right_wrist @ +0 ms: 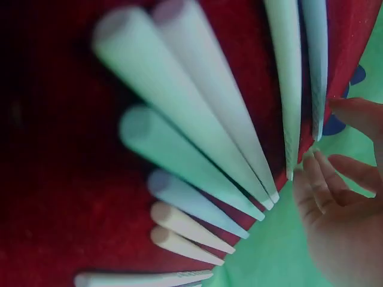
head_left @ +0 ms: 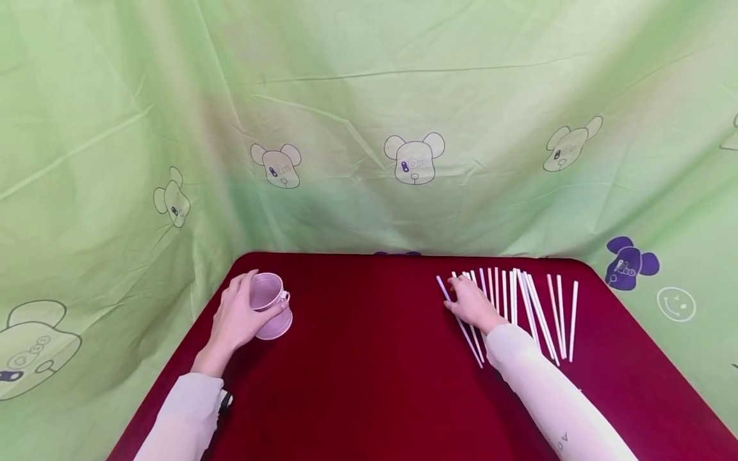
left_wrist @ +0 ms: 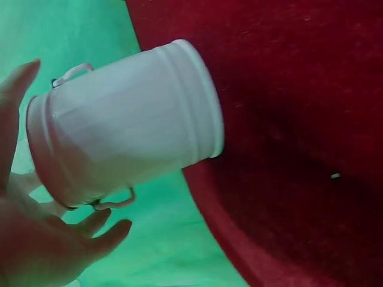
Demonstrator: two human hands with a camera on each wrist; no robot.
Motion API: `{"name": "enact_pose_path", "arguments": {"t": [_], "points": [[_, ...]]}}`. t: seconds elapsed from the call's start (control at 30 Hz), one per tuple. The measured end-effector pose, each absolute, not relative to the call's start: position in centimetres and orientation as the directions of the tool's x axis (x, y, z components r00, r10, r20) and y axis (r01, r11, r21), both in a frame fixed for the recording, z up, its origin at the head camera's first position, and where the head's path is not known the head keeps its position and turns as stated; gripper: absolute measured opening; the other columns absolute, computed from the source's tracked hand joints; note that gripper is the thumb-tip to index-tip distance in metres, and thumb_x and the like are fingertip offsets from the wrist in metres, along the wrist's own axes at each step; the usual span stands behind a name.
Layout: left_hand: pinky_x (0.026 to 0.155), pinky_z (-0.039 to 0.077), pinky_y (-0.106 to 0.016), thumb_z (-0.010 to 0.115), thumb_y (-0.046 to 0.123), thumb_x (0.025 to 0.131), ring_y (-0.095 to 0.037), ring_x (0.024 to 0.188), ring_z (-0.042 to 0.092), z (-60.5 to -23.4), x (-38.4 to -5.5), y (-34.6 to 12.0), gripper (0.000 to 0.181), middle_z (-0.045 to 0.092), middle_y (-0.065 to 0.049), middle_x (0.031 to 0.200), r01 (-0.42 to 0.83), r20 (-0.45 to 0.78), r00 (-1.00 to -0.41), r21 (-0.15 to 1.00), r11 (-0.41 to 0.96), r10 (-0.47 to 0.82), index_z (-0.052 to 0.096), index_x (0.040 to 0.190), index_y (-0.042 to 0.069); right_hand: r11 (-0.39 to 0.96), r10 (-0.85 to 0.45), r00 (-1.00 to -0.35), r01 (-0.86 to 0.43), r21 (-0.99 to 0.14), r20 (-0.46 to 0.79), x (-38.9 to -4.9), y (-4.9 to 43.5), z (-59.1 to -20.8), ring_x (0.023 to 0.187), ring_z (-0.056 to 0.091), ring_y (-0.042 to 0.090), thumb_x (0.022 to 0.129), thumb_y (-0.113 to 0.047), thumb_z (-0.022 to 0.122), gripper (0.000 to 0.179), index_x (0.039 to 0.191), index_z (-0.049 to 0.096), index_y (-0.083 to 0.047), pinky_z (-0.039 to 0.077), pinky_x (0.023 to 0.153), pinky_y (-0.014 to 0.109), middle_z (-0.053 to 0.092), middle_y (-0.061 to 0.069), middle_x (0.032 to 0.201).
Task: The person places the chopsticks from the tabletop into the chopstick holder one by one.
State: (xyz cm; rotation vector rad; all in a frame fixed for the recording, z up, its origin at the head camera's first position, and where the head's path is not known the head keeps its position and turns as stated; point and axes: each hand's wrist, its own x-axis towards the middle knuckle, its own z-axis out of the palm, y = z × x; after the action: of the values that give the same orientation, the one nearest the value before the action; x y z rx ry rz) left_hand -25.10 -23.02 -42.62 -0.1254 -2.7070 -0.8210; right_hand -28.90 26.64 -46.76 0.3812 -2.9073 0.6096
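A pale pink pail (head_left: 274, 328) with small side handles stands upright on the red table at the left. My left hand (head_left: 236, 314) holds it near the rim, thumb on the near side and fingers on the far side. In the left wrist view, the pail's wall (left_wrist: 125, 119) shows between the thumb and the other fingers. On the right, long thin pastel sticks (head_left: 536, 307) lie roughly side by side. My right hand (head_left: 474, 304) is over the leftmost ones, fingertips close to a lilac stick (head_left: 468, 338). Its fingers look loosely spread in the right wrist view.
The red tabletop (head_left: 357, 346) spreads between the pail and the sticks. A green curtain (head_left: 346, 211) printed with bear heads hangs around the table's back and sides. More sticks (right_wrist: 197, 155) fan out below the right wrist.
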Motion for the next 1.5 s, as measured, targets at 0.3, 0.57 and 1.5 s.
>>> {"name": "enact_pose_path", "arguments": {"t": [0.3,0.57,1.5], "points": [[0.102,0.041,-0.065,0.092,0.031,0.074,-0.047,0.129,0.046,-44.3,-25.2,-23.4,0.111,0.038,-0.027,0.148,0.236,0.357,-0.933,0.692,0.683,-0.039,0.024,0.160,0.010,0.861,-0.163,-0.971,-0.225,-0.456,0.172,-29.2,26.4,-46.5,0.081,0.067,0.031,0.083,-0.001,0.075,0.033,0.109,0.062,0.015,0.055,0.082,0.049,0.070,0.015,0.085],[0.105,0.041,-0.053,0.095,0.020,0.070,-0.039,0.128,0.050,-45.0,-25.5,-23.6,0.099,0.053,-0.023,0.138,0.165,0.284,-0.948,0.822,0.545,-0.141,0.037,0.149,0.004,0.888,-0.100,-0.991,-0.129,-0.441,0.088,-29.4,26.1,-45.6,0.085,0.067,0.035,0.080,-0.004,0.075,0.018,0.092,0.069,0.008,0.055,0.082,0.050,0.072,0.016,0.084],[0.103,0.046,-0.050,0.099,0.019,0.061,-0.035,0.121,0.057,-42.6,-26.2,-10.1,0.099,0.059,-0.017,0.131,0.361,0.343,-0.931,0.829,0.427,0.122,0.045,0.143,0.003,0.705,-0.086,-0.992,-0.129,-0.697,0.097,-29.4,26.3,-39.9,0.072,0.075,0.023,0.089,0.002,0.065,0.027,0.112,0.067,0.016,0.061,0.072,0.034,0.076,0.021,0.093]]}}
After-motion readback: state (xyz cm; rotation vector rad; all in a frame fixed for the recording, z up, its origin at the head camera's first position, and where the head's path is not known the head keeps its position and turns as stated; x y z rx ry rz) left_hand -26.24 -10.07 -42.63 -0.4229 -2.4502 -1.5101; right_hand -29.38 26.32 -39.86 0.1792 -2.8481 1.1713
